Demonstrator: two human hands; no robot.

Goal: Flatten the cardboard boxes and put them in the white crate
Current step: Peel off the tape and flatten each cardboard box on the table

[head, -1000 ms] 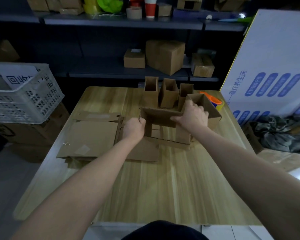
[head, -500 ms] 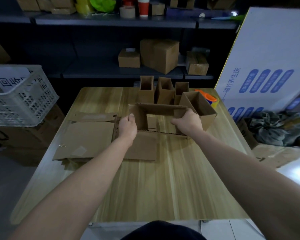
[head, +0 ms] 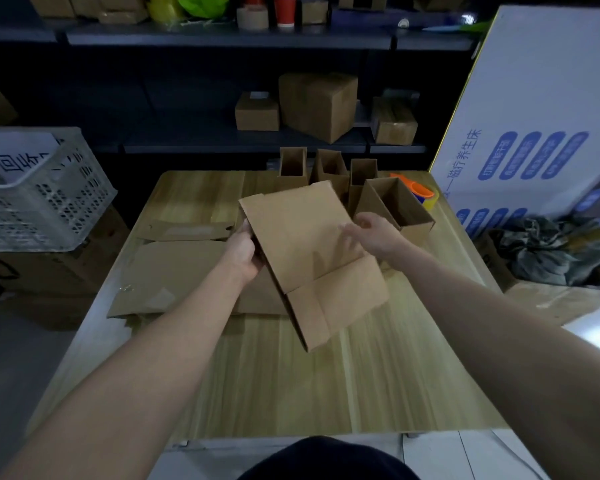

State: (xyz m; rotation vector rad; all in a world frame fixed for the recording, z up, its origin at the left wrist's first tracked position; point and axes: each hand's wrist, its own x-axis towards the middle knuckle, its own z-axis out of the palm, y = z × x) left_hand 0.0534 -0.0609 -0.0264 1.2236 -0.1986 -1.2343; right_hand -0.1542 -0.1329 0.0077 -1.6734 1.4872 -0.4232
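Dim storage shelves (head: 222,39) run along the back wall, stacked with sealed brown cartons (head: 317,102). In front of them stands a pale wooden worktop (head: 291,393).

From where I stand, the person is leaning over it with both bare arms stretched out. Between the hands is a flattened cardboard box (head: 312,258), folded flat and tilted, with its near corner down toward the wood. The left hand (head: 243,251) grips the box by its left edge, fingers curled round behind the panel. The right hand (head: 378,233) lies against the upper face, its fingers (head: 352,235) stretched out fairly straight and a little blurred, gripping nothing.

Under and to the left of the held box, a stack of flat cardboard (head: 174,271) rests on the worktop. Just beside the right hand is an open box (head: 399,209), not yet collapsed. Behind it three narrow open boxes (head: 329,166) stand upright in a row at the far edge. A tape roll (head: 425,194) with an orange top sits near the far right corner.

The white crate (head: 49,199) is off the worktop to the left, sitting on a brown carton, well apart from the held box. A large white carton (head: 534,116) with blue print leans at the right.
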